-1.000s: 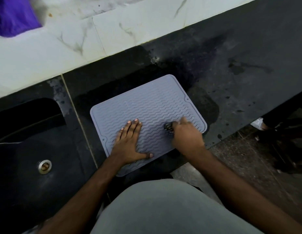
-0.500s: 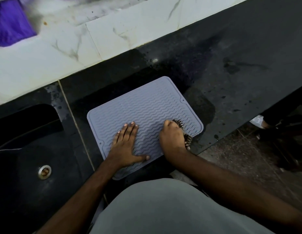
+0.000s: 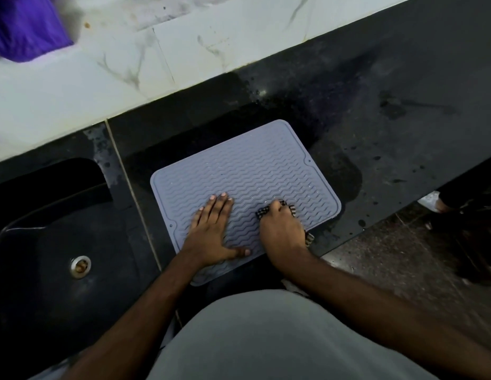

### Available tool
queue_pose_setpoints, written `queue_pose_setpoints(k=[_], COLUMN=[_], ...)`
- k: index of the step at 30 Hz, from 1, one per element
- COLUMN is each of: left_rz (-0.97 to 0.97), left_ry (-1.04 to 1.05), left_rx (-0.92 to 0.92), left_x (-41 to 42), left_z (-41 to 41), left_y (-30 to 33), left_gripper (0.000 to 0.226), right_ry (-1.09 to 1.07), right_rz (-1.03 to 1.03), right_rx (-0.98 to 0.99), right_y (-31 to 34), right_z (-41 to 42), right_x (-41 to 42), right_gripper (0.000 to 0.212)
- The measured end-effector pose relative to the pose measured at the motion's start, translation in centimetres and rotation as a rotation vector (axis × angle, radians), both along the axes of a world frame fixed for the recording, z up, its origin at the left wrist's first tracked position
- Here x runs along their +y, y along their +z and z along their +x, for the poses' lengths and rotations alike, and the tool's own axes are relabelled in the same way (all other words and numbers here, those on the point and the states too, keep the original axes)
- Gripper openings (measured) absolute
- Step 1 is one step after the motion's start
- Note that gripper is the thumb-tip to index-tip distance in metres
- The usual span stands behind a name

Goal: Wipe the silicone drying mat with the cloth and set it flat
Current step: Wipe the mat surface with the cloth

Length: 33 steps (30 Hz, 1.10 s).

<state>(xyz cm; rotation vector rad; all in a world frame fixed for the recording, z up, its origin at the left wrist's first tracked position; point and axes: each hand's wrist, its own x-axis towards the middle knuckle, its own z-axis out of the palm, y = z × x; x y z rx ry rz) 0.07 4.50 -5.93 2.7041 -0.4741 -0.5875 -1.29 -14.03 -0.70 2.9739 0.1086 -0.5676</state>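
Note:
A grey silicone drying mat (image 3: 255, 165) with wavy ridges lies flat on the black counter (image 3: 376, 127). My left hand (image 3: 211, 231) is spread palm-down on the mat's near left part, fingers apart. My right hand (image 3: 282, 234) is closed on a dark checked cloth (image 3: 292, 209) and presses it against the mat's near right part. Only the cloth's edges show around my fingers and beside my wrist.
A black sink (image 3: 52, 242) with a metal drain (image 3: 80, 266) sits left of the mat. Wet patches mark the counter right of the mat. White marble wall tiles (image 3: 184, 50) rise behind, with a purple object (image 3: 27, 26) at top left. The floor (image 3: 403, 256) lies right.
My right hand with the cloth has slid leftward across the mat's near right part, from its right edge toward the middle. The left hand has stayed pressed in place.

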Motion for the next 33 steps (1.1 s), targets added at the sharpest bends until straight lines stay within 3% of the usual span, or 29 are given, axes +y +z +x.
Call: queue_pose_setpoints(k=[8, 13, 15, 17, 19, 21, 24, 29, 33], left_rz=[-0.035, -0.119, -0.378, -0.811, -1.092, -1.154, -1.018, -1.066, -1.195], left_ry=[0.001, 0.021, 0.104, 0.232, 0.38, 0.454, 0.446, 0.618, 0.801], left_rx=[-0.017, 0.019, 0.067, 0.192, 0.286, 0.296, 0.272, 0.429, 0.7], left_x=[0.2, 0.1, -0.9, -2.5, -3.7, -4.2, -4.4, -6.0, -5.9], left_z=[0.1, 0.3, 0.0, -0.5, -0.9, -0.8, -0.1, 0.1, 0.6], left_y=[-0.5, 0.1, 1.3, 2.8, 3.9, 4.3, 4.5, 5.3, 5.1], left_gripper=[0.133, 0.125, 0.111, 0.079, 0.051, 0.037, 0.028, 0.025, 0.027], right_ry=[0.059, -0.101, -0.107, -0.204, -0.343, -0.349, -0.326, -0.461, -0.492], right_rz=[0.005, 0.386, 0.628, 0.989, 1.262, 1.17, 0.922, 0.892, 0.885], right_rx=[-0.007, 0.04, 0.019, 0.094, 0.121, -0.026, -0.102, -0.224, -0.22], right_y=[0.0, 1.9, 3.3, 4.8, 4.9, 3.6, 1.9, 1.3, 1.7], right_z=[0.4, 2.0, 1.5, 0.6, 0.3, 0.4, 0.2, -0.8, -0.5], right_x=[0.7, -2.5, -3.6, -3.7, -3.9, -4.9, -6.2, -5.6, -5.1], right_gripper=[0.035, 0.032, 0.026, 0.018, 0.016, 0.017, 0.024, 0.038, 0.035])
